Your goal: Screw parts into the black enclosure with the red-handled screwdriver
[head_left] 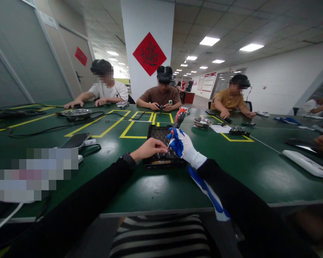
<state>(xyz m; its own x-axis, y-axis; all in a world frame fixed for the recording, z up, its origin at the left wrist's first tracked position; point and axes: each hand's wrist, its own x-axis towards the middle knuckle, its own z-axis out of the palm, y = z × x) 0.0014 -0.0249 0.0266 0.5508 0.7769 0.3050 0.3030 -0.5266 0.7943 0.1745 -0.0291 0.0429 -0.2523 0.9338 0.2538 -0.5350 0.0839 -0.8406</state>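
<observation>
A screwdriver (pixel 180 118) with a red and dark handle stands tilted in my right hand (pixel 183 146), which wears a white and blue glove. Its thin shaft slants down toward the fingertips of my left hand (pixel 151 148). That hand is bare, with a dark band on the wrist, and its thumb and fingers are pinched together; what they hold, if anything, is too small to make out. Beneath both hands lies a black open tray-like case (pixel 148 163), with small pale bits inside it.
A loose blue and white glove (pixel 206 190) hangs over the table edge by my right forearm. Metal bowls (pixel 78 114) (pixel 203 122), a phone (pixel 75 140), cables and a white elongated device (pixel 307 164) lie on the green table (pixel 118 195). Several people sit around it.
</observation>
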